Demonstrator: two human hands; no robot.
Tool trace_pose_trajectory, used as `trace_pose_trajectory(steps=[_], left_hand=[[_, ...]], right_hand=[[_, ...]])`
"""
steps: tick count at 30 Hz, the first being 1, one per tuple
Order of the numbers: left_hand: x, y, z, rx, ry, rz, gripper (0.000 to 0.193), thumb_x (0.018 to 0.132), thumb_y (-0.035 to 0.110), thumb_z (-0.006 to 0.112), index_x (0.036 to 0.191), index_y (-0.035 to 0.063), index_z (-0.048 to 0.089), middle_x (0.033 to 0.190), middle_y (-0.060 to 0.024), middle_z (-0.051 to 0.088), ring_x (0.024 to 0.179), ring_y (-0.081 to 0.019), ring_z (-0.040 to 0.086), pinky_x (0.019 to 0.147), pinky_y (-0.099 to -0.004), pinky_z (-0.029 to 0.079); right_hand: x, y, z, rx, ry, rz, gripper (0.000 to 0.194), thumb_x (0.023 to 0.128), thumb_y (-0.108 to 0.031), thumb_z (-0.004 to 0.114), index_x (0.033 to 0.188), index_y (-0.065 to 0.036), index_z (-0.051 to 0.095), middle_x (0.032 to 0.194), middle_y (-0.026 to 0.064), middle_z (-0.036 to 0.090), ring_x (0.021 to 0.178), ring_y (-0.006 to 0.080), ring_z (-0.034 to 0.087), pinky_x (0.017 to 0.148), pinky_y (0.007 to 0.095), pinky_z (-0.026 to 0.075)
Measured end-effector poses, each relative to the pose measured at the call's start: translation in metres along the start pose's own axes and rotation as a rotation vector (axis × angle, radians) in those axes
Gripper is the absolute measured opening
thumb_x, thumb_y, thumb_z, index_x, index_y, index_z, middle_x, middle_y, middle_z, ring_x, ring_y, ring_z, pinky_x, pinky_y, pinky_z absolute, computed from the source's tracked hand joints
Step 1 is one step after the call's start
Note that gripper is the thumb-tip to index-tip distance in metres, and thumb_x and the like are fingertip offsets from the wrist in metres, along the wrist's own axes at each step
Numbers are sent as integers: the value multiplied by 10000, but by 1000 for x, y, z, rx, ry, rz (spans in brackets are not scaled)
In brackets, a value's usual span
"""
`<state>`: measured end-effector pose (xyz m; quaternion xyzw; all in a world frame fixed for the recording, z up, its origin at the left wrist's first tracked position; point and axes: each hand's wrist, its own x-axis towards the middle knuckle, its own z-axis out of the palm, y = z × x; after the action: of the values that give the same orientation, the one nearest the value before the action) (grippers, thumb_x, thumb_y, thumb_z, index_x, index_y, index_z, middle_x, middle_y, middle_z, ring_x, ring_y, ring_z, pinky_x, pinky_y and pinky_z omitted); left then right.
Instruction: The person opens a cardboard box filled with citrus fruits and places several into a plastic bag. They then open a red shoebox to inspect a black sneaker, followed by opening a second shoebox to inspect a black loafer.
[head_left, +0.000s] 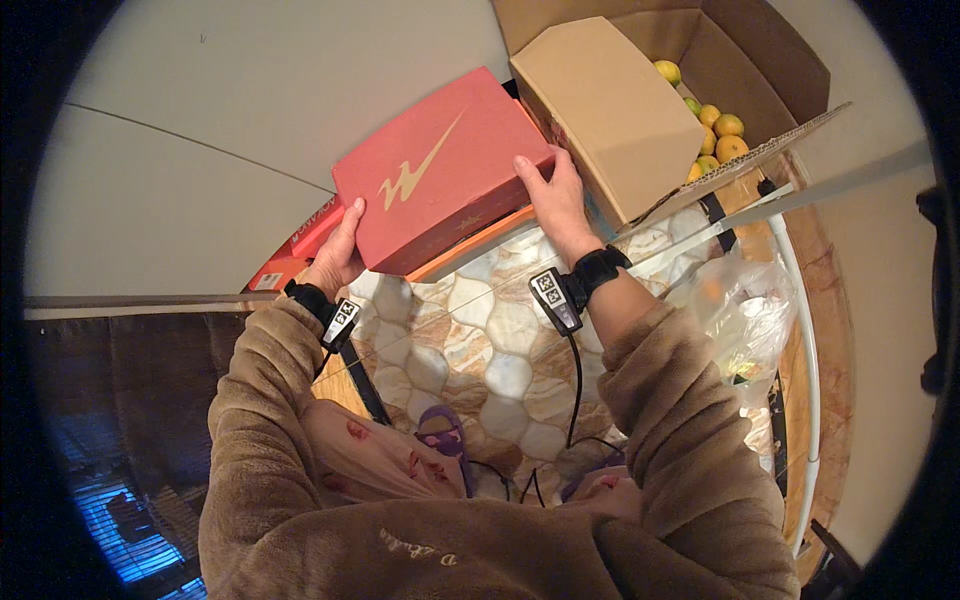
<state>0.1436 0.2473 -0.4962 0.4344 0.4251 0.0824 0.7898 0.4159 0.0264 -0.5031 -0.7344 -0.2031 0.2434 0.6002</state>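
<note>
A red shoebox (442, 165) with a gold swoosh-like mark on its lid is held between my two hands. My left hand (341, 247) grips its left end, with the thumb on top. At the right end, my right hand (555, 195) has its thumb on the lid's edge and its fingers around the side. The lid looks closed, so the inside is hidden. Under the shoebox shows the edge of an orange box (480, 244). Another red-orange box (289, 259) bearing writing pokes out beyond my left hand.
To the right stands an open cardboard carton (757, 67) with several yellow-orange citrus fruits (727, 142) inside; its flap (607, 112) is beside the shoebox. A clear plastic bag (750, 307) hangs by a white pipe (806, 360). Black cables (576, 390) run down from my wrist devices over the patterned floor (487, 322).
</note>
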Motion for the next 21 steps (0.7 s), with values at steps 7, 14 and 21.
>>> trace_pose_trajectory(steps=[7, 14, 21], left_hand=[[-42, 3, -30, -54, 120, -35, 637, 974, 487, 624, 1441, 76, 486, 1409, -106, 583, 1266, -267, 573, 1099, -453, 450], [-109, -28, -36, 98, -139, -295, 778, 865, 427, 775, 1482, 94, 437, 1443, -99, 552, 1308, -250, 546, 1124, -476, 429], [-137, -94, 19, 167, -335, -344, 952, 860, 288, 787, 1592, 146, 193, 1543, -84, 420, 1395, -229, 444, 1147, -444, 403]], right_hand=[[-71, -2, 12, -168, -55, -170, 693, 861, -369, 755, 1282, 115, 494, 1232, 306, 550, 1194, 443, 523, 1028, 480, 426], [-155, 10, -59, -41, -304, -13, 566, 912, -299, 715, 1279, 88, 525, 1196, 263, 609, 1072, 328, 626, 928, 416, 500], [-198, 60, -115, -26, -378, 319, 485, 924, -279, 706, 1219, 84, 580, 1090, 225, 697, 960, 290, 698, 841, 397, 550]])
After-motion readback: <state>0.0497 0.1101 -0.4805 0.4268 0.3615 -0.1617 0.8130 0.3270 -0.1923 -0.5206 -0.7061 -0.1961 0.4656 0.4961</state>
